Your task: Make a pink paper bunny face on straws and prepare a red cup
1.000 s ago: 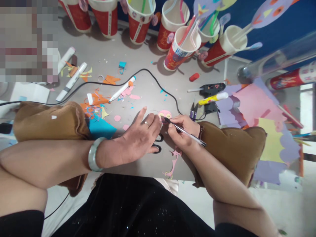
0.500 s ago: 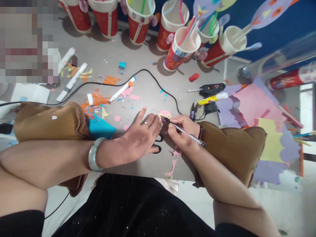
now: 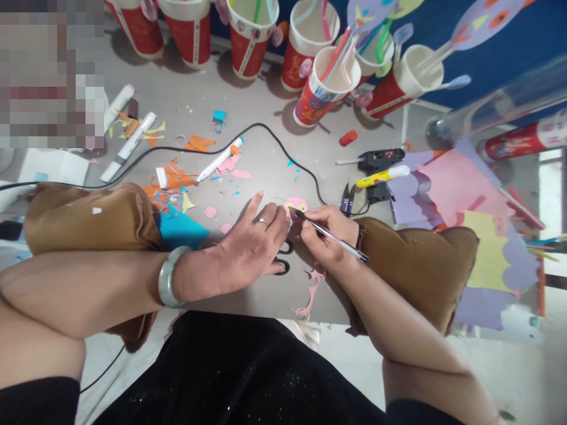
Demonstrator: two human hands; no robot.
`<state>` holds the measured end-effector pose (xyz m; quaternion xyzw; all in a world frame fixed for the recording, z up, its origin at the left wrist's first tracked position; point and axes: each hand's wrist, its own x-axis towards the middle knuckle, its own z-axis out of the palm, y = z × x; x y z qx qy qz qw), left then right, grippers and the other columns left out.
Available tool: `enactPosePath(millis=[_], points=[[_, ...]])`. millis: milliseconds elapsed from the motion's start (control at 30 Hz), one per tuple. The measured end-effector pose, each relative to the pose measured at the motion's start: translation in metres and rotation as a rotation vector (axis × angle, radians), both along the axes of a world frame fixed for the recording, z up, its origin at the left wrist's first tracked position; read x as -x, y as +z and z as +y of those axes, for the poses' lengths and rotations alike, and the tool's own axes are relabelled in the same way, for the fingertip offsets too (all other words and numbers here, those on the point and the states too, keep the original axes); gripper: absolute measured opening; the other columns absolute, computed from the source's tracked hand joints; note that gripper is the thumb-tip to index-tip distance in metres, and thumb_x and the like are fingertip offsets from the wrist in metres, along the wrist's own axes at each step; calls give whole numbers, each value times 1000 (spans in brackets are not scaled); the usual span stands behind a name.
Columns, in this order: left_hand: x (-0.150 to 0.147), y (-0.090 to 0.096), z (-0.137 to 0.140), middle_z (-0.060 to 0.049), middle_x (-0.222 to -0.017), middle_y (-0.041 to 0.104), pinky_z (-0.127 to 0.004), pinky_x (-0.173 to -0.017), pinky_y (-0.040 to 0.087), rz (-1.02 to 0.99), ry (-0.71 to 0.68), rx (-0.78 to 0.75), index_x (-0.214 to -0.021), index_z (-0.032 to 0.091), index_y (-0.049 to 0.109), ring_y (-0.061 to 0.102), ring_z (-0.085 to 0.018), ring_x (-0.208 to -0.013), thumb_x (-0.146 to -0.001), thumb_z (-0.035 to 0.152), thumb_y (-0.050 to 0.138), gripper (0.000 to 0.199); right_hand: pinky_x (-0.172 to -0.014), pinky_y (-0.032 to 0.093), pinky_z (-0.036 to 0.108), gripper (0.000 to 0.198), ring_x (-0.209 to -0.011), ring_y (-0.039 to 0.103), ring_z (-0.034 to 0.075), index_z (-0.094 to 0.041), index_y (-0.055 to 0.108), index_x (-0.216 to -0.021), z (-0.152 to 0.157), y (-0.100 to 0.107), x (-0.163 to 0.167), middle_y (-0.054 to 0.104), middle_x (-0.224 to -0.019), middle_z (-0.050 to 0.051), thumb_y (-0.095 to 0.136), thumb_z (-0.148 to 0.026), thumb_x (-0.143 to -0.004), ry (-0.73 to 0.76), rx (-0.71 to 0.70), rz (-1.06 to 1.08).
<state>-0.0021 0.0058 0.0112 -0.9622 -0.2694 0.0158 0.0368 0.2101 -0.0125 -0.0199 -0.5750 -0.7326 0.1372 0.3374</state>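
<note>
A small pink paper cutout (image 3: 296,203) with two yellow circles on it lies on the table between my hands. My right hand (image 3: 330,233) grips a pen (image 3: 334,235) with a clear barrel, its tip at the cutout. Flat on the table, fingers stretched out, my left hand (image 3: 248,245) steadies the cutout's left edge with its fingertips. Black scissors (image 3: 282,265) are partly hidden under this hand, the thumb lying by the handle loops. Below my right hand is a pink paper offcut (image 3: 313,289).
Red paper cups (image 3: 250,53) with straws stand along the back. A black glue gun (image 3: 381,159), a yellow pen (image 3: 383,177) and coloured paper sheets (image 3: 460,183) are at right. Markers (image 3: 219,162), paper scraps and a black cable (image 3: 177,149) occupy the left. Brown cushions (image 3: 93,218) lie near both forearms.
</note>
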Motion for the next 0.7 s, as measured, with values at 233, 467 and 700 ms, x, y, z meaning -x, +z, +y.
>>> enactPosePath(millis=[233,467,700], points=[[0,2,0,-29,-148,56,-64,-124,36,7,2,10,-149,-6,49,55,-38,-131,-98,61,56,85,-64,58,29,5,-66,71,17,-25,65,-93,0,-1,0,77,-82,0,63,-29,-90,21,-18,3],[0,-1,0,-27,-148,56,-64,-124,35,-3,7,18,-149,-3,51,55,-39,-131,-94,64,60,87,-61,57,29,5,-64,69,16,-25,65,-94,0,-2,-2,77,-82,0,63,-27,-89,39,-10,15],[-1,1,0,-30,-148,55,-66,-122,36,-18,-3,53,-148,-8,49,54,-40,-132,-95,61,63,88,-62,58,29,5,-66,72,17,-24,64,-91,1,-2,-1,78,-83,1,63,-29,-90,12,-32,-15]])
